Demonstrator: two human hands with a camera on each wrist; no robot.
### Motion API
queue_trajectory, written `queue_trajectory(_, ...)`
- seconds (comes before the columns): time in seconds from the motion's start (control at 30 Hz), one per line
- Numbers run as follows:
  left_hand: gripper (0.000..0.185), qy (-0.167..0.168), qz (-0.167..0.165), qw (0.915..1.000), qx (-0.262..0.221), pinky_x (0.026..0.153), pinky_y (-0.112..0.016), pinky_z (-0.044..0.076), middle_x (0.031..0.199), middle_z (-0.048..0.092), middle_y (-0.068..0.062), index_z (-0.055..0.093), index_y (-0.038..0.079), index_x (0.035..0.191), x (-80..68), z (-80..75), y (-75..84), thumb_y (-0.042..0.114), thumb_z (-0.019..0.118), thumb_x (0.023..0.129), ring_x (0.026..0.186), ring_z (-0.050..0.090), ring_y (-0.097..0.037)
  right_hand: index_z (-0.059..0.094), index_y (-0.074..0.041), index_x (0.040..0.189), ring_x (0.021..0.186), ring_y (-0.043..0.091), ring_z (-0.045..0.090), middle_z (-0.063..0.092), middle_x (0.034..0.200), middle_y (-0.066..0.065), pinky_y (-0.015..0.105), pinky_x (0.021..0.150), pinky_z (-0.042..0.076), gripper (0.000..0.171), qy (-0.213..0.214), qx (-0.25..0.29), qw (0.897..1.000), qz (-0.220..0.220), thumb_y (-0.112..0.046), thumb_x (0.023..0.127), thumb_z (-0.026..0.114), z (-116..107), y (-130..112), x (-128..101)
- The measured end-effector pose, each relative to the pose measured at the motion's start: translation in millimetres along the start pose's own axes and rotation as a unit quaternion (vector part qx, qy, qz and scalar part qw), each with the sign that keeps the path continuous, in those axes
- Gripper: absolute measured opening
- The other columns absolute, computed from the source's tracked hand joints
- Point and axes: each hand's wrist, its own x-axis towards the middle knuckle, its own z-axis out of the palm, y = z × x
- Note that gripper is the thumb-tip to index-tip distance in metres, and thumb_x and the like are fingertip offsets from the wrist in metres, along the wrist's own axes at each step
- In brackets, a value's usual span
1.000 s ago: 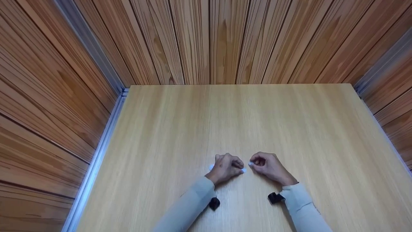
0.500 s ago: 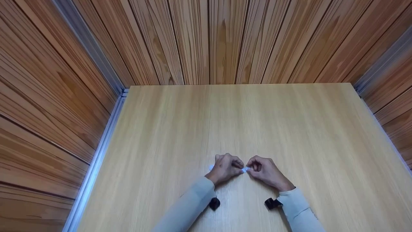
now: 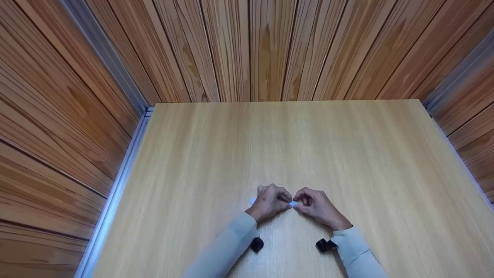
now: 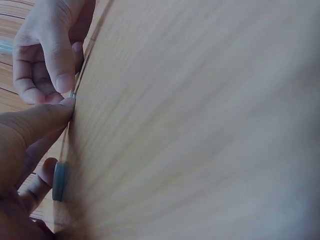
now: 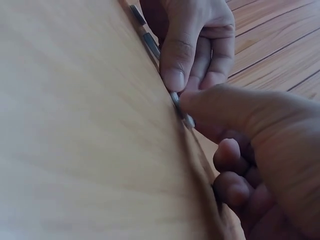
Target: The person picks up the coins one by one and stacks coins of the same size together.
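Pale small pieces (image 3: 293,203) meet between both hands, left grip (image 3: 270,200) and right grip (image 3: 314,202) each pinching one.

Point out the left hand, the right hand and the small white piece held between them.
left hand (image 3: 270,200), head view, back of the hand.
right hand (image 3: 316,204), head view, back of the hand.
small white piece (image 3: 293,203), head view, visible middle between the fingertips.

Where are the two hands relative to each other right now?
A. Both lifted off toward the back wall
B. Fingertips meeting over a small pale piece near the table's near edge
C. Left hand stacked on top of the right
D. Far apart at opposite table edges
B: the left hand and right hand meet at a small pale piece low on the table.
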Motion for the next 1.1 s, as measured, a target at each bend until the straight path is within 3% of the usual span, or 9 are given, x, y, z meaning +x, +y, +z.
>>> queue_trajectory(1.1, 0.015, -0.003, -0.013, 0.9999, -0.008, 0.084, -0.034, 0.026, 0.081, 0.074, 0.017, 0.078, 0.019, 0.094, 0.9, -0.8, 2.5, 0.019, 0.085, 0.081, 0.083, 0.063, 0.007, 0.070, -0.009, 0.093, 0.067, 0.005, 0.052, 0.061, 0.077, -0.007, 0.020, 0.059, 0.043, 0.013, -0.020, -0.015, 1.000, 0.018, -0.001, 0.086, 0.077, -3.2, -5.0, 3.2)
